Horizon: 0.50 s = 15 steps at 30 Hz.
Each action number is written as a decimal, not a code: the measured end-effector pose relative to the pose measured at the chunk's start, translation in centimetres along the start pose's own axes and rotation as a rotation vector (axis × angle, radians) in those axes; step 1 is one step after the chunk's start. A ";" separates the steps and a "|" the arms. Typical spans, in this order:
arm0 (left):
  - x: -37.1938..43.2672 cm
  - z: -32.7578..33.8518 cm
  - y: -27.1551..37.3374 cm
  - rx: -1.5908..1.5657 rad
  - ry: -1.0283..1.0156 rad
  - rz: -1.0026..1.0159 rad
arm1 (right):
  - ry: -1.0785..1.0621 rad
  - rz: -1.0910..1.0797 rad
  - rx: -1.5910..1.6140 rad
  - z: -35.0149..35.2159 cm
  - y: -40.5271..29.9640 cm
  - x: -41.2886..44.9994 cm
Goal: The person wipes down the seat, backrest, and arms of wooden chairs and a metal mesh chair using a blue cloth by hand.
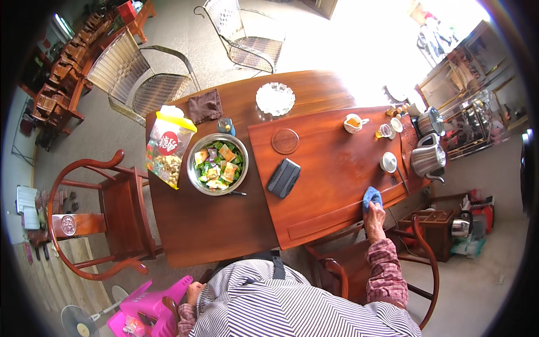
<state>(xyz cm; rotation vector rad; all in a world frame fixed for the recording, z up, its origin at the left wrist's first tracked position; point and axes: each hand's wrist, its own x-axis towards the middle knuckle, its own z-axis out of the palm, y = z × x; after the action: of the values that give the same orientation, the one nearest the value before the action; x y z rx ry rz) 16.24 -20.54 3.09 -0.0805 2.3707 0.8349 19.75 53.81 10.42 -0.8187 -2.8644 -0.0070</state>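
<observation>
My right hand (pixel 374 218) is closed on a blue cloth (pixel 372 198) at the near edge of the raised wooden tea tray (pixel 324 168). Beyond it are a white lidded bowl (pixel 388 162), a dark thin stick and a steel kettle (pixel 425 158). My left hand (pixel 195 292) hangs low beside my striped apron, next to a pink plastic stool (pixel 156 305); its fingers are partly hidden, and what it touches cannot be told. On the table, a steel bowl (pixel 190 164) holds many small wrapped packets. A black ridged case (pixel 284 178) and a round wooden coaster (pixel 285 141) lie on the tray.
A plastic bag of snacks (pixel 165 147), a brown folded cloth (pixel 205 106), a blue cup (pixel 226 126) and a glass ashtray (pixel 275 99) stand farther off. Wooden armchairs flank me, one at the left (pixel 122 210), one beneath my right arm (pixel 353 265). Wicker chairs (pixel 162 90) stand beyond the table.
</observation>
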 end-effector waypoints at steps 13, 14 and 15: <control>0.5 0.1 -4.1 -0.105 0.200 0.159 | 0.002 -0.047 -0.031 -0.7 -3.9 -0.4; 0.3 -0.6 -3.5 -0.085 0.170 0.094 | 0.131 -0.201 -0.016 -0.1 -5.0 -1.8; 0.6 -1.2 -3.1 -0.068 0.140 0.040 | 0.038 -0.210 0.013 -0.1 -6.6 -2.5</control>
<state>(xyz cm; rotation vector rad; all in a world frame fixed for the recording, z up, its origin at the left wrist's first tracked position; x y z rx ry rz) 15.94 -23.66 1.76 -0.1237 2.4810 0.9569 18.39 46.85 10.37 -0.5061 -2.8959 -0.0288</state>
